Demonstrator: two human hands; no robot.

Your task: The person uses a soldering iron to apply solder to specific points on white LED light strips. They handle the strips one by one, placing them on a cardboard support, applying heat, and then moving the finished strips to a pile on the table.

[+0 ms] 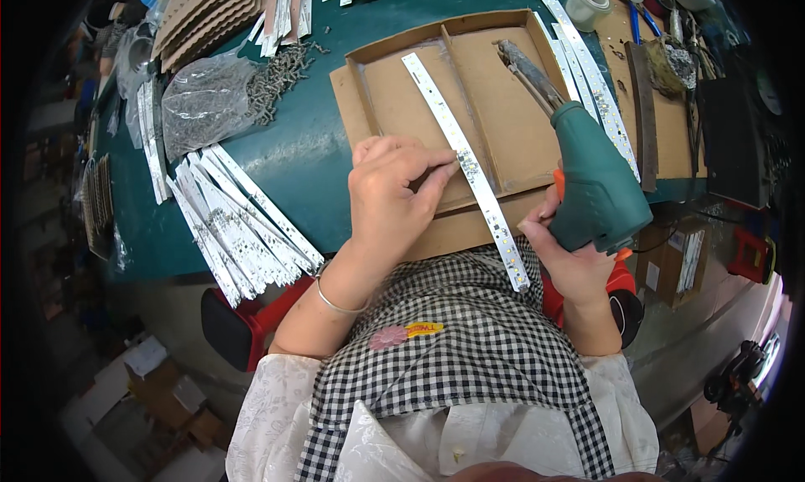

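Observation:
A long white LED circuit board (474,176) slants over a shallow cardboard tray (394,54), its lower end reaching past the tray's front edge. My left hand (394,184) pinches the board's left edge between thumb and fingertips near its middle. To the right, my right hand (574,260) is closed round a green pistol-shaped power tool (595,176) with orange parts. The tool's long grey metal nose points up and left over the tray. My right thumb lies close to the board; whether it touches, I cannot tell.
Fanned LED boards (239,222) lie at the left of the green table (289,159). Behind them are a clear plastic bag (205,104) and a pile of small grey screw-like pieces (281,79). More boards (591,75) lie right of the tray, near a white tub (587,5).

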